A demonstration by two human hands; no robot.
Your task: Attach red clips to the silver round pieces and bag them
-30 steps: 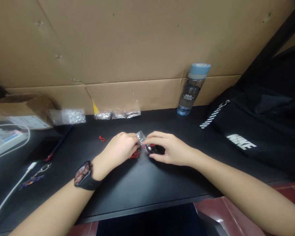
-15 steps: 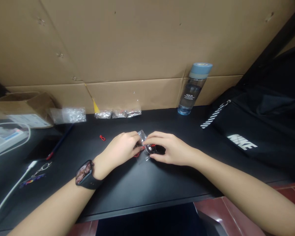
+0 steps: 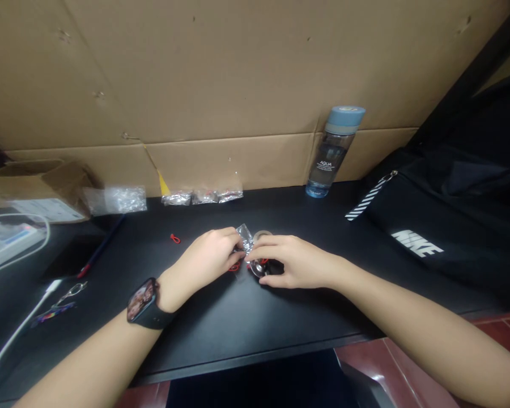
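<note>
My left hand (image 3: 215,252), with a smartwatch (image 3: 141,301) on its wrist, pinches a small clear plastic bag (image 3: 245,236) near the middle of the black table. Red cord (image 3: 234,266) shows just under its fingertips. Opposite, my right hand (image 3: 289,262) curls its thumb and fingers round a shiny round metal piece (image 3: 257,268) with red bits by it; its exact kind I cannot make out. Behind the right fingers a pale ring-shaped edge (image 3: 262,233) shows, mostly hidden. A small red cord loop (image 3: 175,238) lies apart, left of the left hand.
Several small clear packets (image 3: 204,196) line the cardboard wall (image 3: 246,68). A water bottle (image 3: 329,153) leans there. A black backpack (image 3: 463,209) fills the right side. At left are a cardboard box (image 3: 46,187), a phone (image 3: 70,255), a white cable (image 3: 19,334) and a keyring (image 3: 74,290).
The right fingers have shifted slightly down, and more of the round metal piece and a pale ring-shaped edge behind it show. The left hand has hardly moved. The view has shifted slightly.
</note>
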